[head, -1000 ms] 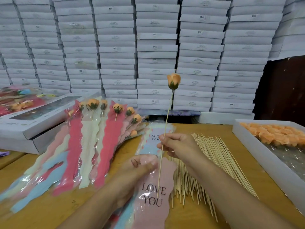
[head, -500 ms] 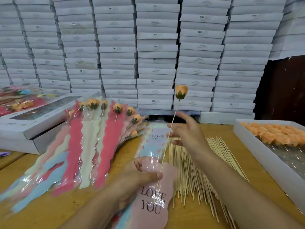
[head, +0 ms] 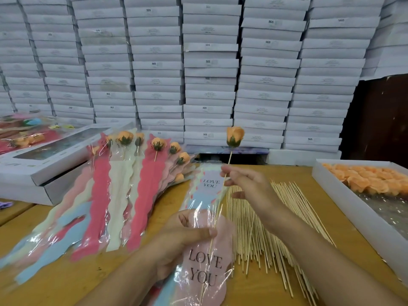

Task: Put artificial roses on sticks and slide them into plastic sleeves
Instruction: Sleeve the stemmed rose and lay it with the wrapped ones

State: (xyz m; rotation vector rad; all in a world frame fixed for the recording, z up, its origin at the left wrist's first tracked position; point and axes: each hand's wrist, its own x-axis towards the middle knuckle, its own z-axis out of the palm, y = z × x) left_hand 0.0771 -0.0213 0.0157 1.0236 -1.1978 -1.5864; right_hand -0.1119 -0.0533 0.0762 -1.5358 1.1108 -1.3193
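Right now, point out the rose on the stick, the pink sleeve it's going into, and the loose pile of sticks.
rose (head: 235, 136): head view, on the orange petals.
pink sleeve (head: 205, 270): head view, on the LOVE YOU print.
pile of sticks (head: 254, 228): head view, on the middle of the pile.

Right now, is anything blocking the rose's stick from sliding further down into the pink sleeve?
Nothing visible blocks it. The stick already runs inside the pink sleeve, whose mouth the left hand holds open. The right hand pinches the stick below the rose. The sleeve below the stick's tip looks empty.
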